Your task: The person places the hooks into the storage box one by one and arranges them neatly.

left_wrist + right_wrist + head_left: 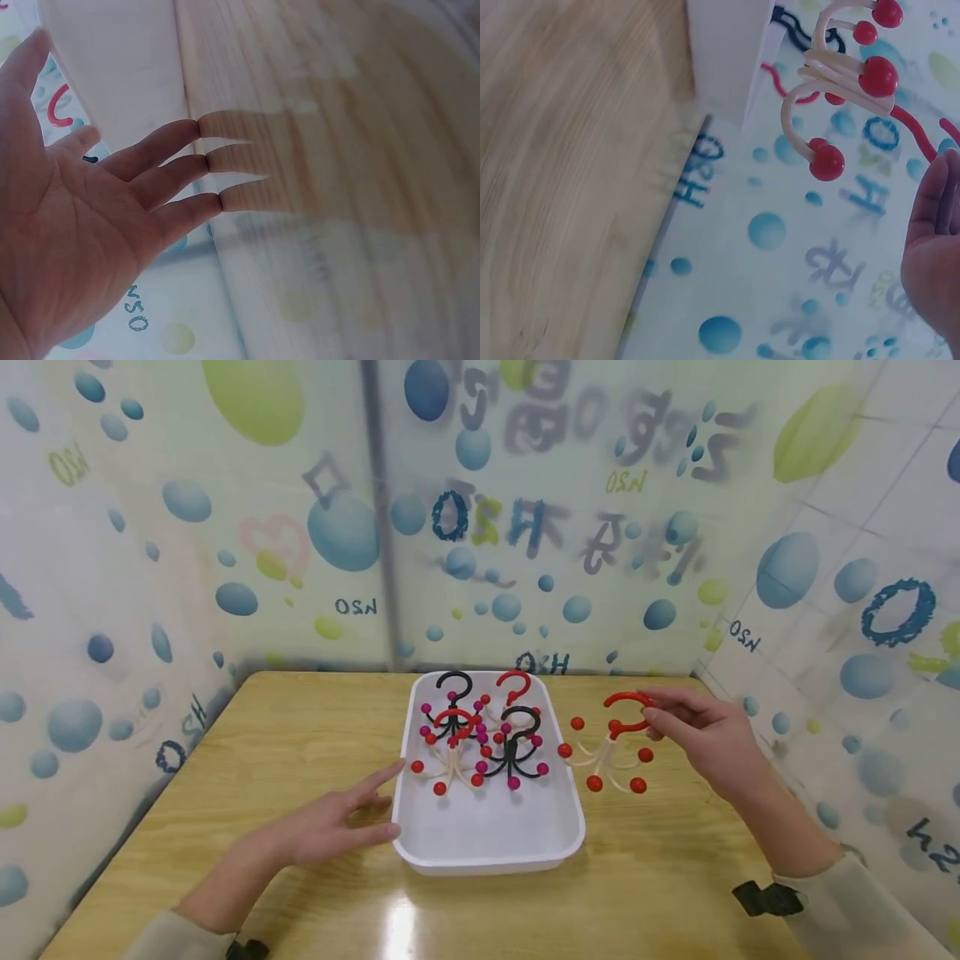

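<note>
My right hand (708,735) pinches the red hook end of a multi-prong hanging hook (613,729). Its cream prongs with red ball tips spread below, held beside the right edge of a white plastic tray (487,827). In the right wrist view the same hanging hook (859,79) shows at the upper right, above the fingers. My left hand (322,827) has its fingers spread and its fingertips at the tray's left side. Toward the tray's far half stand two black hanging hooks (512,750) with pink balls and two red-and-cream hanging hooks (453,762), overlapping.
The tray stands on a wood-grain table (315,735). Walls with printed blue and green bubbles enclose the table at the back (300,618) and sides. Light glares on the tabletop near the front.
</note>
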Tool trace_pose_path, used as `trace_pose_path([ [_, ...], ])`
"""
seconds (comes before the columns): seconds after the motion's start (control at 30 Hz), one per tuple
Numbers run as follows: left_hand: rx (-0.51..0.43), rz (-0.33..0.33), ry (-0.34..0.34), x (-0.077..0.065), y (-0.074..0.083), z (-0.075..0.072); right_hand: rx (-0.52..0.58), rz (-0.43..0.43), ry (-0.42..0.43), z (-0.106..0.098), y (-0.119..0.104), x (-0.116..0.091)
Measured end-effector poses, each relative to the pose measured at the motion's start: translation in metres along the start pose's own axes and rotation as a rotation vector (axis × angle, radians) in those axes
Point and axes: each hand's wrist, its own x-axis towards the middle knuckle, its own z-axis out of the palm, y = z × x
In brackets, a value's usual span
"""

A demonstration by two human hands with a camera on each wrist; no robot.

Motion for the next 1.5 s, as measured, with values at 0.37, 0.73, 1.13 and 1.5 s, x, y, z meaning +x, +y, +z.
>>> trace_pose_path([
  [0.37,0.008,0.012,0.014,-0.001,-0.002,0.003,-0.046,0.020,-0.168,0.056,-0.019,-0.007],
  [0.73,0.013,0.009,0.022,-0.001,-0.002,0.002,0.025,-0.042,-0.313,0.112,-0.018,0.004],
  [1.13,0.007,0.021,0.015,0.000,-0.004,0.002,-0.011,0.009,-0.399,0.137,-0.007,0.013],
  [1.5,0.009,0.005,0.008,0.001,-0.001,0.002,-0.005,0.097,-0.465,0.140,0.003,0.014],
])
